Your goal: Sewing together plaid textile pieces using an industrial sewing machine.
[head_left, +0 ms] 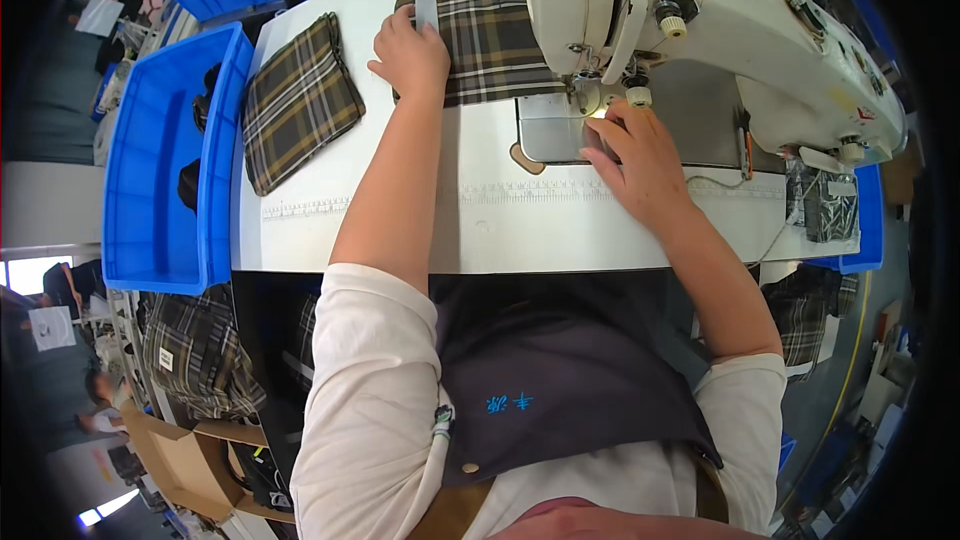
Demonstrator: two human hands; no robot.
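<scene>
On the white sewing table, my left hand (412, 58) rests at the left edge of a brown, black and white plaid fabric piece (485, 35). Its fingers close around the lower part of a pale grey flat strip (427, 8) lying on the cloth. The fabric's right end runs up to the needle area of a white sewing machine (690, 0). My right hand (645, 162) is by the metal needle plate (550, 130), below the presser foot. Its thumb and forefinger are apart, with nothing visible between them. A folded plaid piece (303, 105) lies left of my left arm.
A blue bin (165, 165) with dark items stands against the table's left side. A printed ruler scale (520, 192) runs along the table front. Orange-handled snips (745, 145) and a clear packet (830, 208) lie at right. Plaid cloth (195, 350) hangs lower left.
</scene>
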